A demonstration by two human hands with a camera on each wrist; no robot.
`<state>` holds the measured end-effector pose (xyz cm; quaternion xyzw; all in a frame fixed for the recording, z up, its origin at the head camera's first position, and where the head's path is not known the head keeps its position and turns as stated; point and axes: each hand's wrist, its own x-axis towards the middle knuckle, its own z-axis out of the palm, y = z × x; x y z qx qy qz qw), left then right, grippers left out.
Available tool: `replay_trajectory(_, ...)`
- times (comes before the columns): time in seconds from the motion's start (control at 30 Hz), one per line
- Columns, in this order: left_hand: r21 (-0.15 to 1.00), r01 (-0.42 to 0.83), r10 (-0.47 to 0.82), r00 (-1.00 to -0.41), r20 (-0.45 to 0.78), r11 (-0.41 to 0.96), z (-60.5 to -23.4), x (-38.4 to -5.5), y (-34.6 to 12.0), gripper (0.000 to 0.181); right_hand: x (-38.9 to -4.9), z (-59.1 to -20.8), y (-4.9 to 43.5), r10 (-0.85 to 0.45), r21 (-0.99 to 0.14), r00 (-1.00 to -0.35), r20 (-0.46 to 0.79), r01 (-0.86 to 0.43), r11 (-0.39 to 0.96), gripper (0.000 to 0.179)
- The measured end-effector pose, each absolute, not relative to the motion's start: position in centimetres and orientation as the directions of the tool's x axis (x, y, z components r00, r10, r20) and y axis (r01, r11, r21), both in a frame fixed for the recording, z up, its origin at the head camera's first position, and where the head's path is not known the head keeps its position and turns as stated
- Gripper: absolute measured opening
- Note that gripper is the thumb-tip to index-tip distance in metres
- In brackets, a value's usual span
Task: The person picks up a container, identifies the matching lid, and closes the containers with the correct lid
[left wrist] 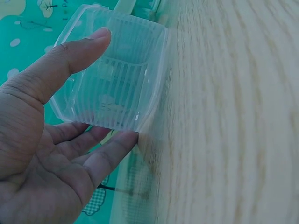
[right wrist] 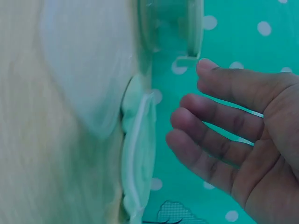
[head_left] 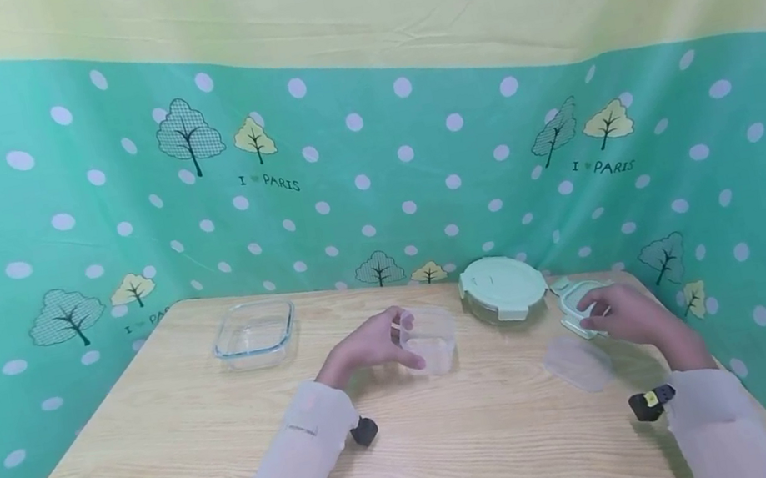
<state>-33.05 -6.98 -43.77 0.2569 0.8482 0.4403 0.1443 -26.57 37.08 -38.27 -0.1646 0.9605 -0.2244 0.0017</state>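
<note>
Near the middle of the table, my left hand [head_left: 373, 344] holds a small clear plastic container [head_left: 436, 338]. In the left wrist view the thumb lies along one side of the container [left wrist: 112, 88] and the fingertips touch the opposite side. Over on the right, my right hand [head_left: 626, 314] is above a pale green snap-on lid [head_left: 571, 299], its fingers loosely bent. The right wrist view shows a gap between those fingers and the lid [right wrist: 139, 158], with nothing held. A translucent plastic lid [head_left: 577, 363] lies flat just in front of the green one.
A round glass container with a pale green lid [head_left: 503, 284] stands at the back right. Toward the back left sits a square glass container [head_left: 255, 336], uncovered. The wooden table [head_left: 163, 470] ends at a green dotted curtain [head_left: 369, 157] behind and at the sides.
</note>
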Motion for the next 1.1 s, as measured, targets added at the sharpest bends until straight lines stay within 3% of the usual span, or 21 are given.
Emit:
replay_trajectory(0.33,0.823,0.310,0.565,-0.825,-0.016,0.476,-43.9,-33.1,-7.1,0.073,-26.5,-39.8,38.4,-0.274,-0.535,-0.960,-0.059,-0.201,0.820,0.021)
replay_trajectory(0.63,0.819,0.321,0.572,-0.820,-0.010,0.475,-44.0,-33.3,-7.0,0.074,-27.0,-41.2,38.0,-0.196,-0.484,-0.972,-0.131,-0.110,0.868,0.013)
replay_trajectory(1.1,0.824,0.315,0.576,-0.817,-0.016,0.471,-44.0,-33.3,-7.1,0.070,-27.1,-41.4,38.5,-0.298,-0.595,-0.940,-0.168,-0.144,0.790,0.016)
